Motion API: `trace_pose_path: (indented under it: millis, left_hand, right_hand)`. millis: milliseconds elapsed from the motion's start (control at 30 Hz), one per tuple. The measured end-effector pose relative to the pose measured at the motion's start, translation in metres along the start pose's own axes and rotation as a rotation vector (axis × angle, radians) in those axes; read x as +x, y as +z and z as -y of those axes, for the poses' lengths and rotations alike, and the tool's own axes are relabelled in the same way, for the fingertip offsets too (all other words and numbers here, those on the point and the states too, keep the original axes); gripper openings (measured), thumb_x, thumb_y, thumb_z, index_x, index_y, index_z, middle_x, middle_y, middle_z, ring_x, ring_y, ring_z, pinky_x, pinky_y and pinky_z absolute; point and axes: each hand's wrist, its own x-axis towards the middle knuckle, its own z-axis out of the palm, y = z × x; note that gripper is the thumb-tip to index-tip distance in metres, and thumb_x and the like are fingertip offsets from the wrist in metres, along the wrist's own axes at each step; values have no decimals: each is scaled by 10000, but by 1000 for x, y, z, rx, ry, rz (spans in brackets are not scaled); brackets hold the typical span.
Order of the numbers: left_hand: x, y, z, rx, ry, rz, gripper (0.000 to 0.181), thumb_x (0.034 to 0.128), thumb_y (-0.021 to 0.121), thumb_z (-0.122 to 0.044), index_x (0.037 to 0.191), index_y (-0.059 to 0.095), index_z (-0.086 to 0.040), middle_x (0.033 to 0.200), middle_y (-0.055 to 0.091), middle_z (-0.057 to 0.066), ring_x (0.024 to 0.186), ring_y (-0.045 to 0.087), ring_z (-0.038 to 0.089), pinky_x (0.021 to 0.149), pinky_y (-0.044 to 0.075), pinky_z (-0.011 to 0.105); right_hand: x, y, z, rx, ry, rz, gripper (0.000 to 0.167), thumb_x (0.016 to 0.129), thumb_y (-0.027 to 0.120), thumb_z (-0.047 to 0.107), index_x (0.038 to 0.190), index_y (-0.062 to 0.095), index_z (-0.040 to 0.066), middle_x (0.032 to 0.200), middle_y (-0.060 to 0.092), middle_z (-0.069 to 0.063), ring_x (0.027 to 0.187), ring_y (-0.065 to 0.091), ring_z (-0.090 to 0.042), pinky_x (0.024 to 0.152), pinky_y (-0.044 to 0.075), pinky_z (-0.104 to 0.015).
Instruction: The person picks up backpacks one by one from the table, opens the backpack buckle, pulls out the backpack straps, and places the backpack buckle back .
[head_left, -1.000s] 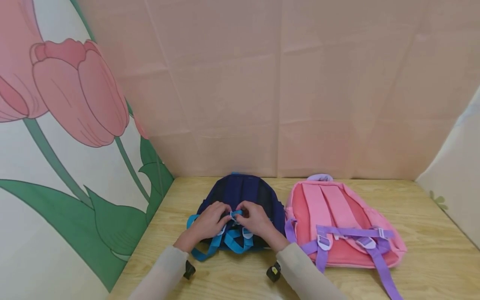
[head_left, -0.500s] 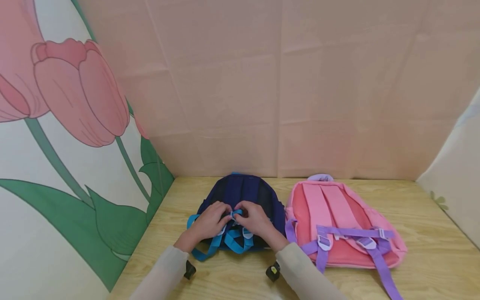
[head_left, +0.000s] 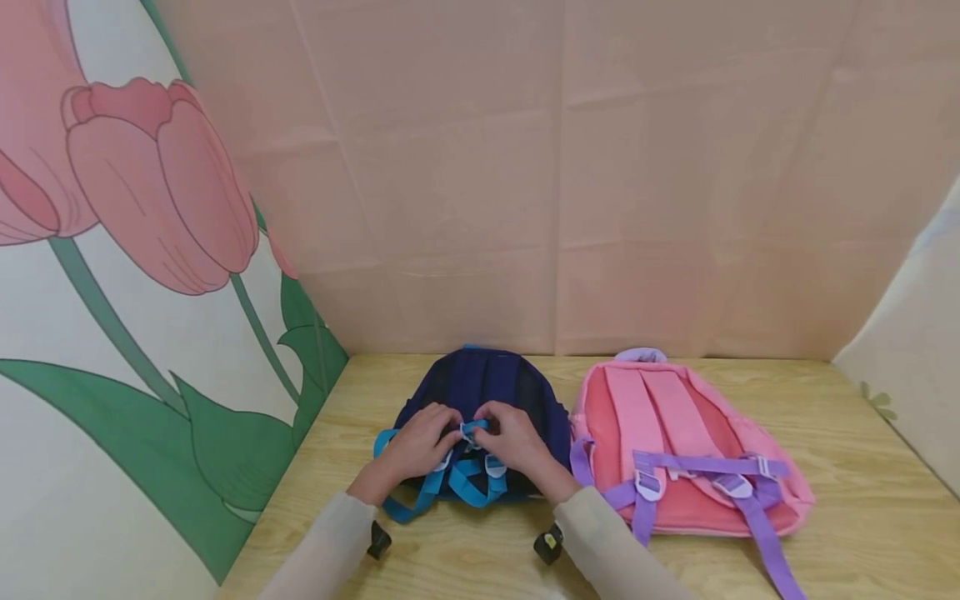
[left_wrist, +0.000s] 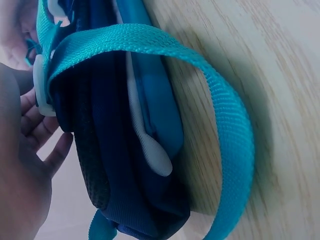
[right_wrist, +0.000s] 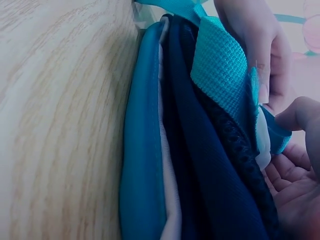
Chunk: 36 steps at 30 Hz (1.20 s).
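A dark blue backpack [head_left: 483,379] lies on the table with its straps facing up. Over its middle, my left hand [head_left: 423,440] pinches the edge of a small white buckle [right_wrist: 262,137]. Close beside it, my right hand [head_left: 513,437] holds a short bright blue strap [right_wrist: 280,135] between thumb and fingers, where it loops at the buckle. A longer blue webbing strap [left_wrist: 235,150] hangs in a loop off the bag's side in the left wrist view. The fingertips of both hands nearly meet, and in the head view they partly cover the buckle.
To the right, a pink backpack [head_left: 697,417] lies against the blue one, its purple straps [head_left: 765,542] trailing toward the front. Wood-grain table [head_left: 457,558] surrounds both bags. A pinkish sheet [head_left: 450,183] hangs behind, and a tulip-printed panel [head_left: 150,333] stands at left.
Little differs. The right fingers shift very slightly at the blue strap, while the left hand and both backpacks stay in place.
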Motion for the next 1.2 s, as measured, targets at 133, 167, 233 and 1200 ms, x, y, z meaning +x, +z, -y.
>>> trace_pose_path:
  millis: [133, 167, 233, 1200]
  left_hand:
    - [-1, -1, -2, -8, 3, 0, 169, 1049, 569, -234, 1160, 633, -124, 1091, 641, 0, 1009, 555, 151, 907, 496, 376]
    - [-1, -1, -2, -7, 5, -1, 167, 1051, 566, -232, 1160, 632, -124, 1092, 640, 1, 1010, 555, 152, 908, 495, 379]
    - [0, 0, -2, -1, 10, -1, 168, 1056, 554, -235, 1159, 631, -127, 1091, 637, -4, 1009, 553, 150, 910, 492, 381]
    - [3, 2, -1, 18, 31, 3, 183, 1063, 539, -247, 1170, 623, -125, 1097, 636, -2, 1002, 549, 152, 908, 489, 372]
  right_hand:
    - [1, 0, 0, -5, -10, 20, 125, 905, 731, 140, 1023, 703, 108, 896, 646, 17, 741, 550, -113, 666, 488, -240]
    - [2, 1, 0, -10, -21, 27, 135, 908, 731, 141, 1034, 704, 100, 906, 649, 12, 741, 549, -114, 663, 489, -243]
    - [2, 2, 0, -17, -29, 39, 147, 914, 731, 151, 1049, 708, 98, 911, 648, 11, 739, 545, -113, 659, 485, -241]
    - [0, 0, -2, -34, -10, 29, 121, 920, 718, 154, 1037, 707, 121, 923, 645, 12, 756, 542, -129, 675, 483, -252]
